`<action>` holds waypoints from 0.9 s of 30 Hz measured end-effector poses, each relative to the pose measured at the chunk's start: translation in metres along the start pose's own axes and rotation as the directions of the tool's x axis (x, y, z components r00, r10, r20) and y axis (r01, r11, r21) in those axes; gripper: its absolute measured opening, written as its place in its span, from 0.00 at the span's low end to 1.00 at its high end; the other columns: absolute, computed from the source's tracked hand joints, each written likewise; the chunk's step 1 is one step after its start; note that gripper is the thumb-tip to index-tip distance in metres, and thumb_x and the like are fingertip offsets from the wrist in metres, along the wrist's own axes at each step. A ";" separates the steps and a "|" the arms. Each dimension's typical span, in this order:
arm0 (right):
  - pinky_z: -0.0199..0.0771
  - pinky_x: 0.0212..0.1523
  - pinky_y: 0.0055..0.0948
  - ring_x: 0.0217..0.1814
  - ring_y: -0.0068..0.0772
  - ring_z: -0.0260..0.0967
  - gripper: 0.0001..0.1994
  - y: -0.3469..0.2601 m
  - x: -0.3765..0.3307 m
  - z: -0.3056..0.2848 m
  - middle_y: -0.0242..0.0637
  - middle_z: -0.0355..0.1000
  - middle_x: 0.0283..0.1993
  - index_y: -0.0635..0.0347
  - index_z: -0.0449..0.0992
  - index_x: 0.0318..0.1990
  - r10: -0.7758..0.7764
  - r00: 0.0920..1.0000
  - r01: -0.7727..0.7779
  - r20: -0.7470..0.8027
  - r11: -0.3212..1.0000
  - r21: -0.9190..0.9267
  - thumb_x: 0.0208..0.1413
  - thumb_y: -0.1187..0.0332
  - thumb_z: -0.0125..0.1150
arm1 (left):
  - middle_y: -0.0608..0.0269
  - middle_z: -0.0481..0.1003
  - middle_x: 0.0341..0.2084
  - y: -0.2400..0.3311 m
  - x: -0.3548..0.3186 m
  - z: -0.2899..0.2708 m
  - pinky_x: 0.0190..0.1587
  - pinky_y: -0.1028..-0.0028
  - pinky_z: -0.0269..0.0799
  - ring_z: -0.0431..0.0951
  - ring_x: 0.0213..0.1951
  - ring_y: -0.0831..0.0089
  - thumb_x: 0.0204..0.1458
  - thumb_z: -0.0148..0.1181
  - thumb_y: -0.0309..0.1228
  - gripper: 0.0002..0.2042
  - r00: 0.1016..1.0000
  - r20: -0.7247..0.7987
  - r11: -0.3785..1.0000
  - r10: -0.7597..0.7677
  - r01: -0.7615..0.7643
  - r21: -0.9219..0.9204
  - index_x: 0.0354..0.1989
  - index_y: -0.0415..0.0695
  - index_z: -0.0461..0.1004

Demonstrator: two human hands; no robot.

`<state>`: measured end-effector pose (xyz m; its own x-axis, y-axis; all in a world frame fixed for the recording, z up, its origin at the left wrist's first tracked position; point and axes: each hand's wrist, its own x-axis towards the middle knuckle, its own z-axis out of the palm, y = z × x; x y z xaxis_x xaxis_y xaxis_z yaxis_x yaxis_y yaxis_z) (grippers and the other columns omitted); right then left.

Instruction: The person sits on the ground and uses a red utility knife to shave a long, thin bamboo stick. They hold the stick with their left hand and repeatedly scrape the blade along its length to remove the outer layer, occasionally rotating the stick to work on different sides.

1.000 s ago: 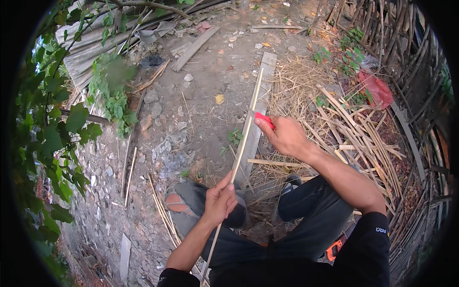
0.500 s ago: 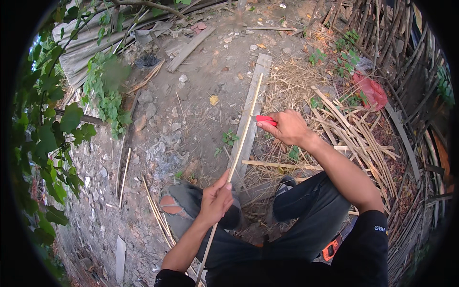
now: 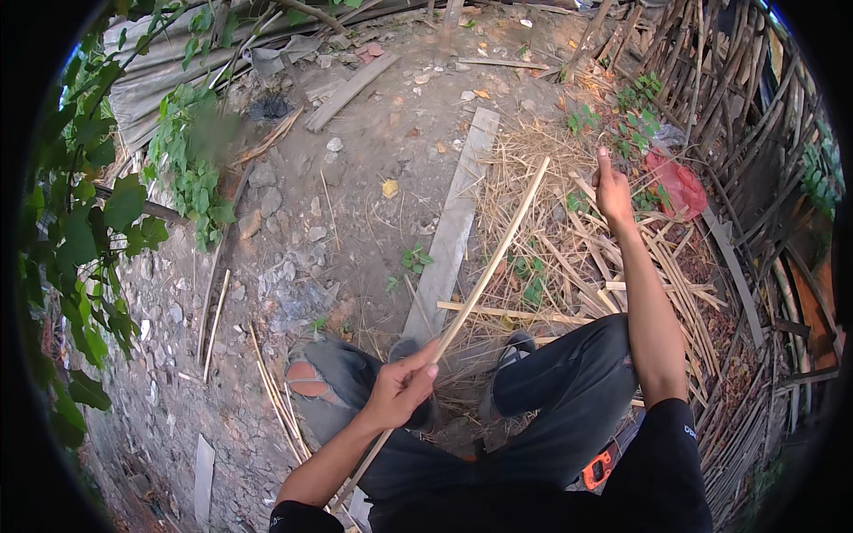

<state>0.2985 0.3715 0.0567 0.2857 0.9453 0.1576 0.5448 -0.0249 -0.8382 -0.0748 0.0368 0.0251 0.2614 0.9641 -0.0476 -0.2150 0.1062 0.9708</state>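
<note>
A long, thin bamboo strip [image 3: 498, 253] slants up and away from my lap, its far end in the air over the straw. My left hand [image 3: 402, 387] is closed around the strip near my knees, and its tail runs back beneath my left forearm. My right hand [image 3: 612, 193] is raised beyond the strip's far end on the right, apart from it, fingers curled and thumb pointing up. The red-handled knife it held half a second ago is hidden from sight in the closed fingers. Below the strip, a flat grey board [image 3: 451, 226] lies on the ground in front of my feet.
Several split bamboo strips [image 3: 680, 284] lie heaped at the right, near dry straw [image 3: 533, 147] and a red plastic bag [image 3: 675, 184]. A stick fence [image 3: 737, 107] borders the right side. Leafy branches [image 3: 98, 240] hang at the left. An orange tool [image 3: 598, 469] rests beside my right thigh.
My right hand has moved right and away from the strip, turning thumb up. The strip's far end has swung right, off the board, and lifted. My left hand still grips it.
</note>
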 end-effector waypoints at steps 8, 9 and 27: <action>0.42 0.13 0.22 0.09 0.13 0.44 0.19 -0.089 -0.104 0.047 0.17 0.52 0.12 0.57 0.74 0.29 -0.163 0.839 -0.218 0.519 0.773 0.596 0.65 0.51 0.60 | 0.76 0.58 0.16 0.001 0.006 0.007 0.18 0.81 0.52 0.56 0.16 0.88 0.68 0.48 0.26 0.24 1.000 -0.011 0.997 0.001 -0.002 -0.082 0.72 0.41 0.57; 0.42 0.13 0.22 0.10 0.12 0.45 0.18 -0.093 -0.112 0.053 0.17 0.52 0.12 0.56 0.74 0.28 -0.173 0.819 -0.229 0.547 0.776 0.588 0.65 0.52 0.62 | 0.76 0.58 0.15 0.000 0.007 0.006 0.18 0.81 0.52 0.56 0.16 0.87 0.69 0.47 0.26 0.24 1.000 -0.024 0.996 -0.006 0.004 -0.092 0.72 0.41 0.57; 0.77 0.33 0.52 0.27 0.59 0.77 0.31 -0.120 -0.177 0.053 0.52 0.74 0.19 0.65 0.80 0.35 -0.400 0.676 0.614 0.618 0.770 -0.173 0.63 0.39 0.50 | 0.81 0.65 0.21 -0.008 0.007 -0.001 0.24 0.86 0.56 0.61 0.22 0.92 0.64 0.54 0.24 0.24 0.940 -0.312 0.951 0.139 -0.039 0.307 0.69 0.39 0.63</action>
<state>0.1408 0.2247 0.1017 -0.5123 0.8505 0.1193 0.7311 0.5047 -0.4590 -0.0725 0.0428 0.0165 -0.0775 0.9968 0.0174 0.0739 -0.0116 0.9972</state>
